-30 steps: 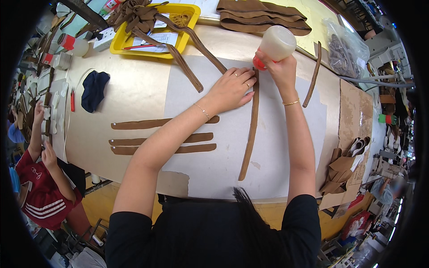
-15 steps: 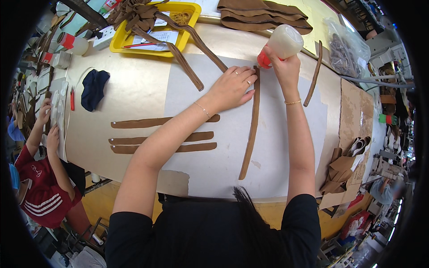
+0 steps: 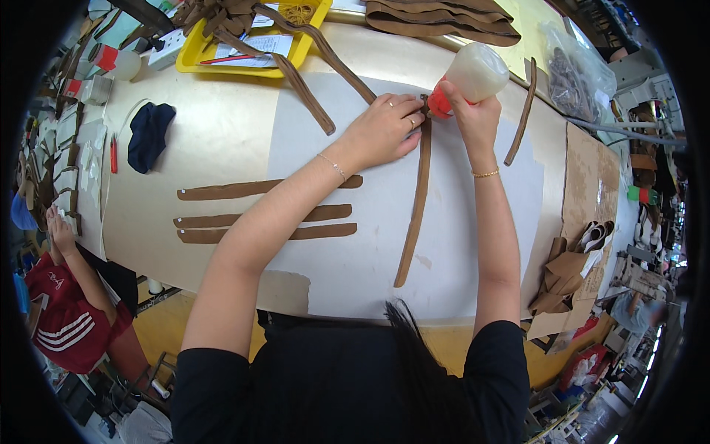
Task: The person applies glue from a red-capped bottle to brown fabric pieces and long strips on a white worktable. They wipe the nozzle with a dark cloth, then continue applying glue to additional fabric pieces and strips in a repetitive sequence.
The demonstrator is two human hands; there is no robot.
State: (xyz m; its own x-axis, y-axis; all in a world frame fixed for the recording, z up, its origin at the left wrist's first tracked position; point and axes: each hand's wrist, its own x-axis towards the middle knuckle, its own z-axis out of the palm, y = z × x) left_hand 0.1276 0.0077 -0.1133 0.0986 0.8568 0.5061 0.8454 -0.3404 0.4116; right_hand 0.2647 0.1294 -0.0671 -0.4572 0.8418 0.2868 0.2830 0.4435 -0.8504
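A long, narrow brown strip (image 3: 415, 207) lies on the grey sheet in front of me, running from far to near. My left hand (image 3: 384, 132) rests over its far end from the left, fingers stretched out and fingertips at the strip. In my right hand (image 3: 477, 122) is a translucent squeeze bottle (image 3: 478, 72) with a red cap, held tilted, the cap pointing down and left beside the strip's far end. The bottle's tip is too small to make out. Under and beside my left forearm lie three shorter brown strips (image 3: 211, 221), side by side.
A yellow tray (image 3: 194, 58) at the far left holds brown strips, two hanging over onto the grey sheet (image 3: 355, 277). Folded brown pieces (image 3: 444, 22) lie at the back. Dark blue cloth (image 3: 151, 137) sits left; another brown strip (image 3: 522, 111) lies right. A co-worker (image 3: 74, 311) sits left.
My view has shifted slightly, so the table sits higher in it. The bottle has come a little nearer to me along the strip. My left hand stays put; the co-worker's hands have come together.
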